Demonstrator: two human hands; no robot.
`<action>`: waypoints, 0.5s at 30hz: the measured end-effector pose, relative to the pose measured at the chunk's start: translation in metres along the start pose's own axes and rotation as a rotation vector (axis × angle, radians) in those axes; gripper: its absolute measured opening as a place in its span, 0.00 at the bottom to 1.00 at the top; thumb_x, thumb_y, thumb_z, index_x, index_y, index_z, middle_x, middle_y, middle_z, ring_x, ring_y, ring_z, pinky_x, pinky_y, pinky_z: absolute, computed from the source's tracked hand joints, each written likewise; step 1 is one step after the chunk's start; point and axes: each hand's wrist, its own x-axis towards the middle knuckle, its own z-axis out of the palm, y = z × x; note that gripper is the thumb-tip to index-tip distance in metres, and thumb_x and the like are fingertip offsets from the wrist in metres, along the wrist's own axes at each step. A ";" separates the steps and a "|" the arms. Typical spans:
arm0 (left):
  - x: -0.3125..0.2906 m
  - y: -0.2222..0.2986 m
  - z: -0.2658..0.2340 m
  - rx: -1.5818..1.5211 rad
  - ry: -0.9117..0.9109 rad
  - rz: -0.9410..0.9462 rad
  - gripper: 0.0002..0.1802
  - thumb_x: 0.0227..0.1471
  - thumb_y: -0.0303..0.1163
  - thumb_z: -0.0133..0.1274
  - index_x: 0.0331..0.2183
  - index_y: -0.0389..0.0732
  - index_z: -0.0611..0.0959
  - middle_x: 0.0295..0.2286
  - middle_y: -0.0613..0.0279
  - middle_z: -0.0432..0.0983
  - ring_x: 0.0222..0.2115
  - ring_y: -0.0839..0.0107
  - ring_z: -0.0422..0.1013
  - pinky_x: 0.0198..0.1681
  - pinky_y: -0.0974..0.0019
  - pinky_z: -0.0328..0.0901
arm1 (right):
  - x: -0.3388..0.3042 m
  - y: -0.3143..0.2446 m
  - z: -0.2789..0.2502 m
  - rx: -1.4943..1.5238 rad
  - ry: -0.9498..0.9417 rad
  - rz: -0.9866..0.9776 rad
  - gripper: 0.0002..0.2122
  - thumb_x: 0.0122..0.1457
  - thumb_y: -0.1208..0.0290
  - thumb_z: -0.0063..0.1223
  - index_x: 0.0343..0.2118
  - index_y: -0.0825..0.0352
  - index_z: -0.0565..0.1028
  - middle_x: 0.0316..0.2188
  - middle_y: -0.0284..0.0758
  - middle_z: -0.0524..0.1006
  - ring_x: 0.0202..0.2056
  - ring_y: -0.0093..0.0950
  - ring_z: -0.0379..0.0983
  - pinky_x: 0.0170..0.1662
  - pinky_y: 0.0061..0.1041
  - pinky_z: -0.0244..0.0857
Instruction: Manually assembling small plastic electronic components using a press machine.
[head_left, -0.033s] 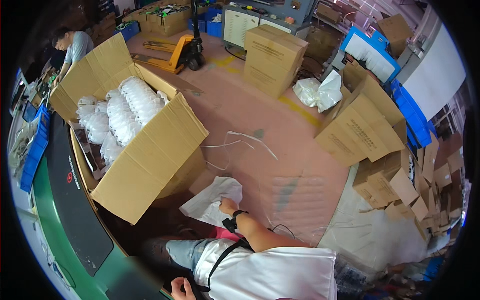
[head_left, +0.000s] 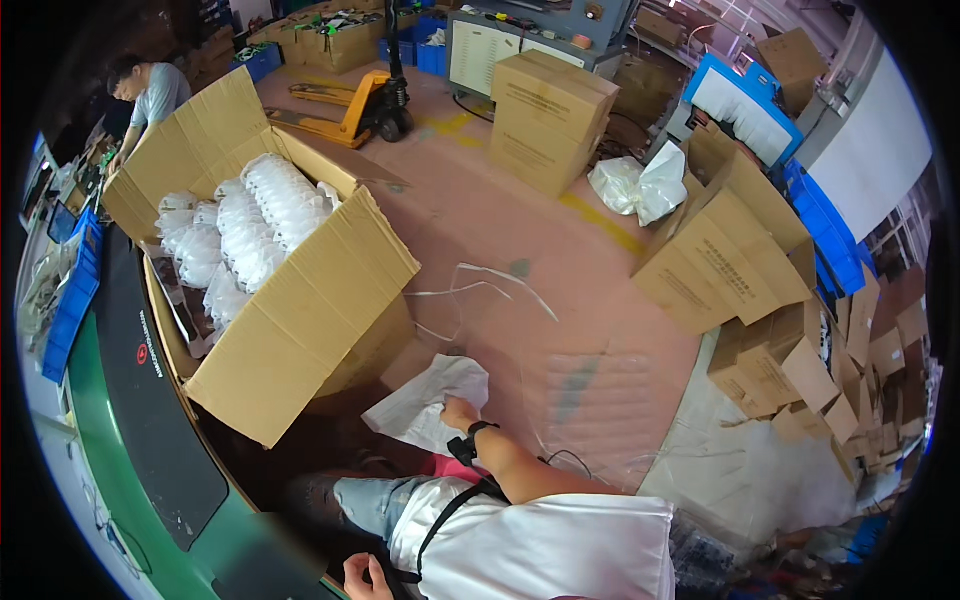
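My right hand [head_left: 460, 413], a black band on its wrist, is closed on a crumpled white bag or sheet [head_left: 415, 405], whose exact kind I cannot make out. It hangs above the floor beside a large open cardboard box [head_left: 310, 335]. Inside that box stand several rows of nested, translucent white plastic pieces [head_left: 250, 235]. At the lower edge, my left hand [head_left: 366, 578] is partly cut off by the picture; its visible fingers are loosely bent and apart, with nothing seen in them. It is nearest to the edge of the green table [head_left: 120, 440].
A black mat [head_left: 170, 440] lies on the table, with a blue bin [head_left: 70, 310] beyond. White strapping [head_left: 485, 280] trails over the floor. An orange pallet truck [head_left: 345, 110], a closed carton [head_left: 550, 120] and open cartons [head_left: 715, 255] stand farther off. Another person [head_left: 155, 95] works at far left.
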 end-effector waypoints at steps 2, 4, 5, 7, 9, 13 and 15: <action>-0.026 0.010 0.010 0.123 0.078 0.055 0.34 0.64 0.51 0.40 0.66 0.57 0.51 0.43 0.55 0.67 0.06 0.78 0.48 0.10 0.74 0.50 | 0.001 -0.004 0.003 0.014 -0.001 -0.017 0.16 0.53 0.66 0.49 0.44 0.64 0.77 0.44 0.49 0.77 0.48 0.47 0.73 0.50 0.44 0.68; -0.048 0.034 0.019 0.143 0.033 0.095 0.34 0.64 0.50 0.41 0.66 0.56 0.53 0.52 0.51 0.72 0.06 0.79 0.50 0.09 0.76 0.52 | 0.004 -0.013 0.003 -0.109 -0.050 0.059 0.14 0.53 0.66 0.49 0.41 0.65 0.78 0.44 0.47 0.78 0.47 0.47 0.74 0.49 0.43 0.69; -0.056 0.055 0.042 0.109 0.183 0.221 0.21 0.59 0.39 0.48 0.52 0.44 0.65 0.42 0.53 0.75 0.21 0.74 0.62 0.27 0.71 0.60 | 0.015 -0.006 0.000 -0.086 -0.024 0.036 0.14 0.53 0.65 0.50 0.40 0.65 0.79 0.43 0.47 0.78 0.46 0.47 0.75 0.49 0.43 0.69; -0.058 0.125 0.070 0.107 0.334 0.372 0.10 0.53 0.27 0.55 0.37 0.32 0.78 0.32 0.55 0.79 0.36 0.68 0.76 0.43 0.65 0.68 | 0.043 0.026 0.003 -0.115 0.047 0.011 0.14 0.53 0.63 0.53 0.39 0.65 0.79 0.41 0.45 0.79 0.45 0.46 0.75 0.48 0.41 0.70; -0.064 0.121 0.072 0.171 0.368 0.399 0.10 0.53 0.26 0.55 0.37 0.32 0.78 0.32 0.55 0.79 0.37 0.68 0.76 0.43 0.66 0.68 | 0.046 0.021 0.001 -0.152 0.054 -0.055 0.14 0.54 0.64 0.52 0.39 0.67 0.78 0.40 0.47 0.79 0.44 0.46 0.76 0.48 0.42 0.70; -0.071 0.121 0.077 0.251 0.405 0.419 0.11 0.52 0.27 0.56 0.37 0.32 0.78 0.34 0.52 0.79 0.37 0.60 0.76 0.42 0.64 0.69 | 0.041 -0.003 -0.007 -0.183 -0.023 -0.102 0.14 0.56 0.64 0.50 0.40 0.68 0.76 0.41 0.48 0.78 0.45 0.45 0.76 0.48 0.42 0.70; -0.071 0.123 0.076 0.309 0.398 0.431 0.13 0.51 0.31 0.57 0.37 0.34 0.79 0.34 0.50 0.78 0.36 0.53 0.75 0.41 0.60 0.69 | 0.054 -0.013 0.001 -0.236 -0.029 -0.147 0.13 0.55 0.64 0.52 0.40 0.66 0.76 0.41 0.47 0.79 0.44 0.45 0.76 0.48 0.42 0.70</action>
